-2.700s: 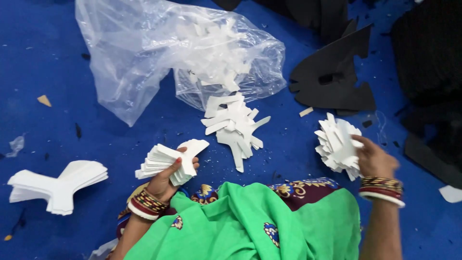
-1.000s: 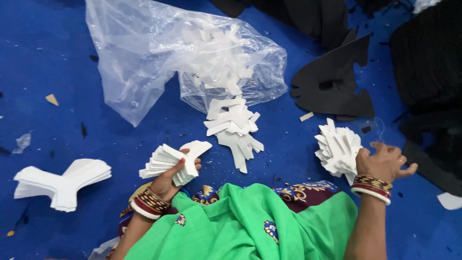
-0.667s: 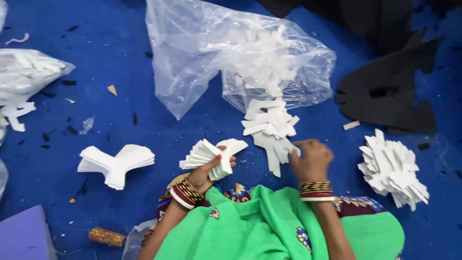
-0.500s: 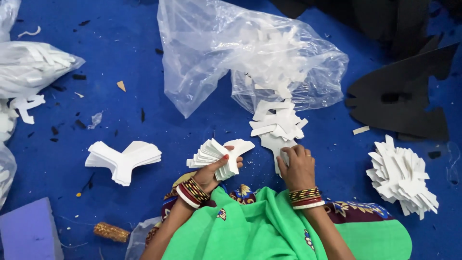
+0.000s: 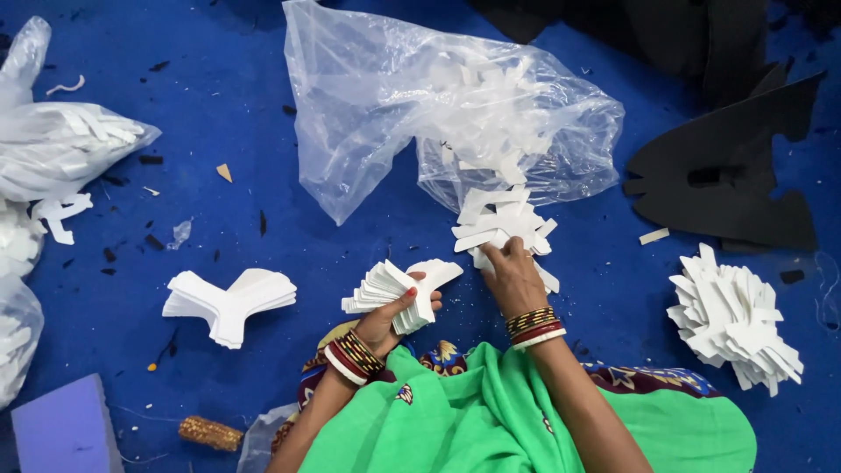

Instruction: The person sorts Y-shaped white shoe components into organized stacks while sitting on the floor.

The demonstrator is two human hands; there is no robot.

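Sorting white Y-shaped foam cut-outs on the blue floor mat (image 5: pixel 263 114).

My left hand (image 5: pixel 392 314) grips a fanned stack of white cut-outs (image 5: pixel 394 287); my right hand (image 5: pixel 511 273), fingers pressed down, now rests on the loose white pile (image 5: pixel 501 223), having left the spread white bundle (image 5: pixel 731 320) at my right. A clear plastic bag (image 5: pixel 438 114) lies just beyond, a squared white stack (image 5: pixel 229 300) to my left, black foam sheets (image 5: pixel 727 184) far right.
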